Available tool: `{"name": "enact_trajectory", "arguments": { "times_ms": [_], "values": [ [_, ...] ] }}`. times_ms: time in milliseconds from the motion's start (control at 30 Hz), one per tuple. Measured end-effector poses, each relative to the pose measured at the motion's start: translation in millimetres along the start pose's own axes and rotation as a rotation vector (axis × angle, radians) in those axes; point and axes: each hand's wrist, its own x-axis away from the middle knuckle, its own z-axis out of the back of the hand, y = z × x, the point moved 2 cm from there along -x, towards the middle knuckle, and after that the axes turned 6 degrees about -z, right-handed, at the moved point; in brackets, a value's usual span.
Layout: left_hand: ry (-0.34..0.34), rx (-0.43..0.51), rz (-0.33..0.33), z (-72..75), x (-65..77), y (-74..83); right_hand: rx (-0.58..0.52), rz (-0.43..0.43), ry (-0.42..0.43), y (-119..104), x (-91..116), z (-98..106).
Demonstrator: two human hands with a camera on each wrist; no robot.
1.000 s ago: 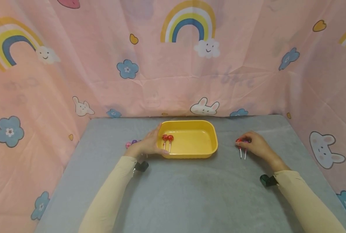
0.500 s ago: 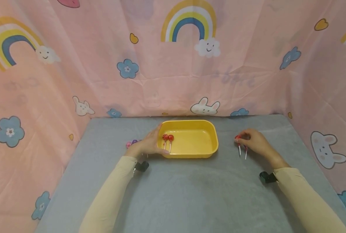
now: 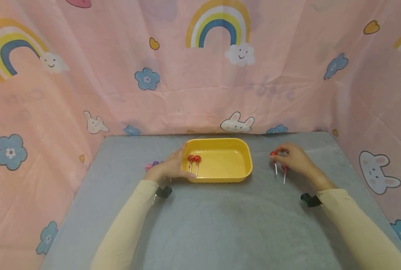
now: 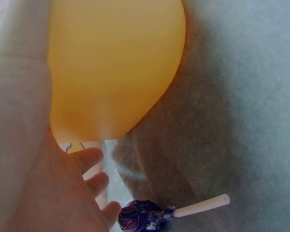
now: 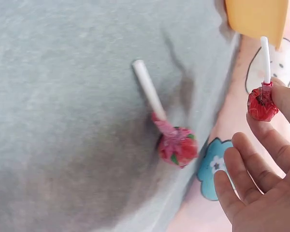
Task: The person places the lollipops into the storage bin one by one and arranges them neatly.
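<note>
My left hand [image 3: 171, 165] holds the left end of a yellow tray [image 3: 225, 165], its thumb on the front rim. Two red lollipops [image 3: 197, 159] lie inside the tray at that end. To the right of the tray, my right hand [image 3: 293, 157] pinches a red-wrapped lollipop [image 5: 262, 104] by its head between thumb and index finger, white stick pointing away from the palm. The other fingers are spread loosely. Beneath this hand, a pink-red lollipop with green specks [image 5: 179, 147] lies on the grey cloth.
A pink lollipop [image 3: 148, 167] and a purple lollipop [image 4: 140, 216] lie left of the tray, partly hidden by the left hand in the head view. A grey cloth [image 3: 217, 225] covers the table. Pink printed curtains [image 3: 173, 105] enclose its back and sides.
My right hand has lifted one red lollipop and drawn it slightly away and to the left, apart from the one left on the cloth. The left hand and tray have stayed put.
</note>
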Motion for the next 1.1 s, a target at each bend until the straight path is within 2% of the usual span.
{"name": "enact_trajectory", "arguments": {
  "times_ms": [167, 400, 600, 1100],
  "values": [
    [-0.003, -0.006, 0.003, 0.3, -0.5, 0.7, 0.009, 0.027, 0.010, -9.7, -0.6, 4.7],
    [0.005, -0.040, -0.042, 0.9, -0.1, 2.9, 0.043, 0.103, 0.042, -24.6, -0.5, 7.2],
    [0.001, -0.032, -0.030, 1.6, 1.8, 4.2, 0.070, 0.112, 0.039, -37.9, -1.6, 8.7],
    [0.002, -0.053, -0.052, 1.5, 0.6, 1.6, 0.091, 0.150, 0.046, -55.6, -11.5, 4.5]
  ]
}}
